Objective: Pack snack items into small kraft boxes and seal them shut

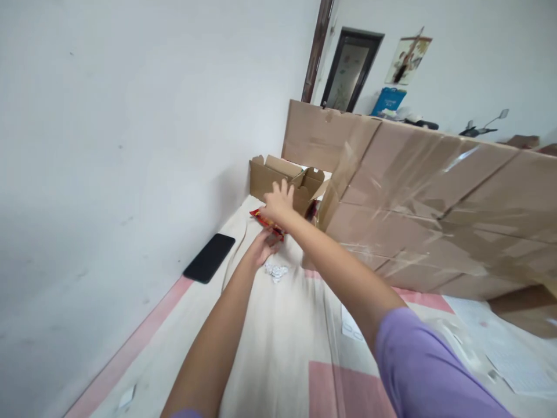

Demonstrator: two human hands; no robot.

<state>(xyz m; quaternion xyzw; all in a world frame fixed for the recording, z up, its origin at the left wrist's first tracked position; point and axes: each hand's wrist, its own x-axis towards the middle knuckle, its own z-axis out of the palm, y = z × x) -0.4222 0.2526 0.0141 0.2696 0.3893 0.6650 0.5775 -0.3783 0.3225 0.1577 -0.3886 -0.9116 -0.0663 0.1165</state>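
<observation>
One red packet [262, 220] between left hand [265, 246] and right hand [279, 204], just in front of an open cardboard box [263, 180]. Location: outside the box, over the pale cloth [282, 325]; resting on it or slightly raised, cannot tell.

Left: narrow, fingers curled at near end of packet, apparently holding it. Right: wide, fingers spread toward the box, thumb side close over far end; contact likely, pinch not discernible.

Step in hand (judged): handling or straightening of packet with both hands. Next move, as judged: calls for a steady left hold, and for drawing in the right fingers if a two-handed grip is wanted. Box wall close by; risk of a knuckle bump.

Containers:
- Open box: flaps up, inner cardboard edges visible; contents mostly hidden by walls and right hand, cannot tell.
- Dark red item [312, 210]: beside the box's right side, partly hidden; nature unclear.
- Wall of taped cartons [400, 191]: to the right of the box, clear tape across the seams; contents not visible.

Also noted: crumpled silvery scrap [276, 271] just nearer than left hand; black phone [209, 258] flat beside the white wall [122, 174].
</observation>
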